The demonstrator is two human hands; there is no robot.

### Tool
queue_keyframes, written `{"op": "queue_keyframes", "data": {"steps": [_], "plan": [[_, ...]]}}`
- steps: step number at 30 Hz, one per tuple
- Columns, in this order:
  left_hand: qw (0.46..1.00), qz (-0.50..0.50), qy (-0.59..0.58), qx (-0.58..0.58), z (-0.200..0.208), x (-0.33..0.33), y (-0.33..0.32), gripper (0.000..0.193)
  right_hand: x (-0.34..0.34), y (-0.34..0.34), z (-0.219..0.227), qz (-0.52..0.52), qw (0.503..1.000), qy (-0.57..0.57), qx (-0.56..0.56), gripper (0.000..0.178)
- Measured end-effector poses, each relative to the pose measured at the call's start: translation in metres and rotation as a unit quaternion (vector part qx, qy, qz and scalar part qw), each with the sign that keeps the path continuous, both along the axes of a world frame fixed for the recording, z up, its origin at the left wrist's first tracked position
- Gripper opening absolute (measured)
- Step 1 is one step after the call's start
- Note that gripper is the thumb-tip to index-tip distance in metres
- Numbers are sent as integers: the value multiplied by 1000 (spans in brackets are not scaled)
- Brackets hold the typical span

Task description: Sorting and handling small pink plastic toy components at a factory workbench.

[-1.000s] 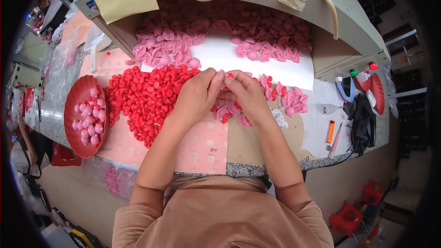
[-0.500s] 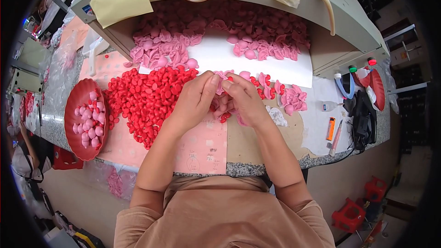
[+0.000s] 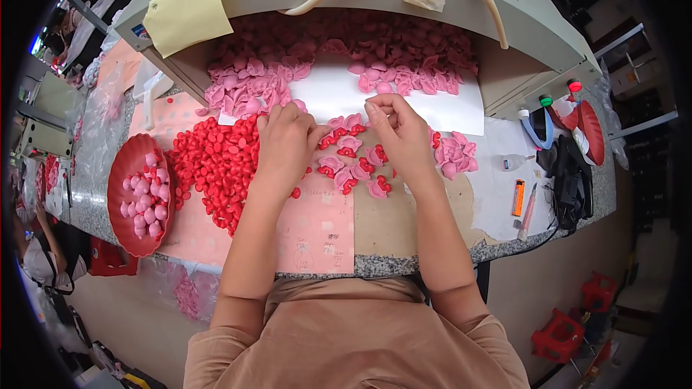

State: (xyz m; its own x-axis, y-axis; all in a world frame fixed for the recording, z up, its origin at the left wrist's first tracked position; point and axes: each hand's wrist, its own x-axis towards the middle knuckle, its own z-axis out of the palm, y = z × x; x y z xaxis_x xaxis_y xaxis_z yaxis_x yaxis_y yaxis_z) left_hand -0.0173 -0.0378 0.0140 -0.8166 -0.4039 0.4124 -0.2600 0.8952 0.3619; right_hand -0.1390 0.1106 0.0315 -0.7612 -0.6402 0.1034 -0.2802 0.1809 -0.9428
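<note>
My left hand (image 3: 285,145) lies over the right edge of a heap of small glossy red pieces (image 3: 216,162). Its thumb stands apart from the fingers, whose tips reach down by the heap's far side. To the right, my right hand (image 3: 402,137) hovers over the mat, thumb and forefinger tips brought together; whatever they pinch is too small to make out. Between the hands lie several pink petal-like pieces (image 3: 348,145) with red pieces on them. More pink petal pieces (image 3: 455,153) are clustered right of my right hand.
A grey box-shaped machine (image 3: 497,11) stands behind, with heaped pink pieces (image 3: 252,79) on white paper (image 3: 324,90) in its opening. A red scalloped dish (image 3: 115,202) of pink balls sits left. At right are an orange lighter (image 3: 518,198), a brush-like tool (image 3: 530,209) and a small bottle (image 3: 513,163).
My hands were together over the middle, fingers on a pink piece. They have parted: the left has moved left to the red heap, the right slightly right. Pink-and-red pieces now show between them.
</note>
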Motion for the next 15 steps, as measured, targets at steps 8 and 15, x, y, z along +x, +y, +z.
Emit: {"op": "queue_keyframes", "data": {"steps": [8, 15], "plan": [[997, 43, 38, 43, 12, 4, -27, 16, -1, -30, -16, 58, 988, 140, 19, 15], [996, 88, -8, -29, 38, 7, -63, 11, 6, -76, -18, 186, 913, 349, 102, 18]]}}
